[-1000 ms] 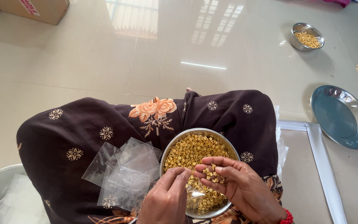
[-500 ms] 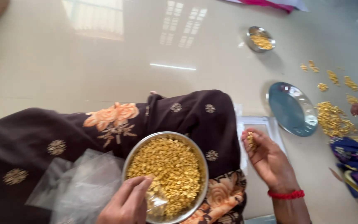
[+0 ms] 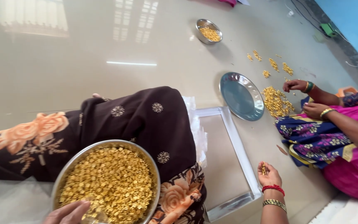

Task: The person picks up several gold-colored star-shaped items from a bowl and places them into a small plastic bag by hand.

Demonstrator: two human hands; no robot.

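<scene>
A round steel bowl (image 3: 65,174) full of small gold-coloured pieces (image 3: 108,182) rests on my lap, on dark brown embroidered cloth (image 3: 146,120). My left hand (image 3: 68,213) lies at the bowl's near rim, fingers closed on a small clear plastic bag (image 3: 96,216) that dips into the pieces. My right hand (image 3: 270,177) is out to the right above the floor, beside a white frame. It pinches a short stack of the gold pieces (image 3: 264,168) between its fingertips.
The white rectangular frame (image 3: 239,145) lies on the beige floor by my knee, with an empty steel plate (image 3: 241,96) beyond it. Farther off stands a small steel bowl (image 3: 209,31) of gold pieces. A seated co-worker's hands (image 3: 297,86) sort a pile (image 3: 275,101). Clear plastic (image 3: 9,203) lies at bottom left.
My right hand lifted out of the bowl with a few gold pieces and moved right, down beside the frame. The view swung right, bringing the co-worker in. My left hand stayed at the bowl.
</scene>
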